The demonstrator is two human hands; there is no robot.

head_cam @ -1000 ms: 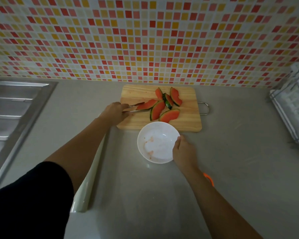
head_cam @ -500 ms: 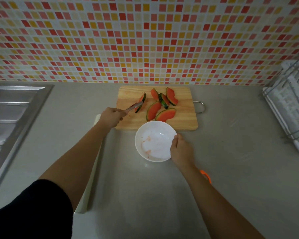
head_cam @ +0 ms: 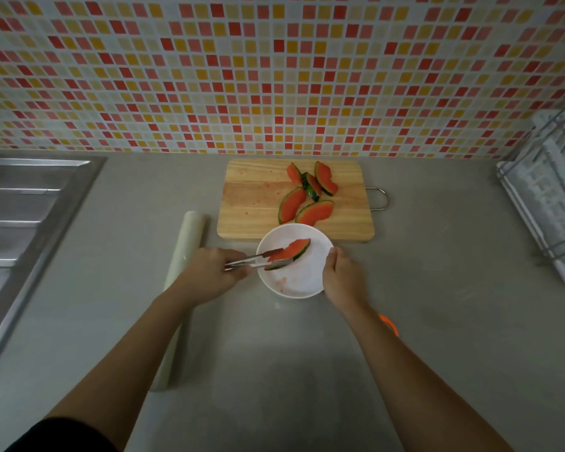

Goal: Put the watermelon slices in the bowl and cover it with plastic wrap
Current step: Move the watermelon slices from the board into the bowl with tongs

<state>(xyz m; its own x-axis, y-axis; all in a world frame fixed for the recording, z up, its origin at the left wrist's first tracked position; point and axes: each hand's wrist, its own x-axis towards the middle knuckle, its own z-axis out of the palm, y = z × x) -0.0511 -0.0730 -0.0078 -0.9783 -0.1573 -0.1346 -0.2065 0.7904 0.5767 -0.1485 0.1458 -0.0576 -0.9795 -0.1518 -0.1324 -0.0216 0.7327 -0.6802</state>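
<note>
A white bowl (head_cam: 302,283) sits on the grey counter just in front of a wooden cutting board (head_cam: 258,197). My left hand (head_cam: 206,275) grips metal tongs (head_cam: 252,261), which pinch one watermelon slice (head_cam: 291,252) over the bowl. My right hand (head_cam: 343,278) holds the bowl's right rim. Several more watermelon slices (head_cam: 307,197) lie on the right half of the board. A roll of plastic wrap (head_cam: 185,252) lies lengthwise on the counter, partly under my left forearm.
A steel sink (head_cam: 23,223) takes up the left side. A dish rack (head_cam: 548,203) stands at the right edge. An orange object (head_cam: 388,322) peeks out beneath my right forearm. A tiled wall backs the counter.
My left hand lifted one slice off the board with the tongs and brought it back over the bowl. My right hand stayed on the bowl's rim.
</note>
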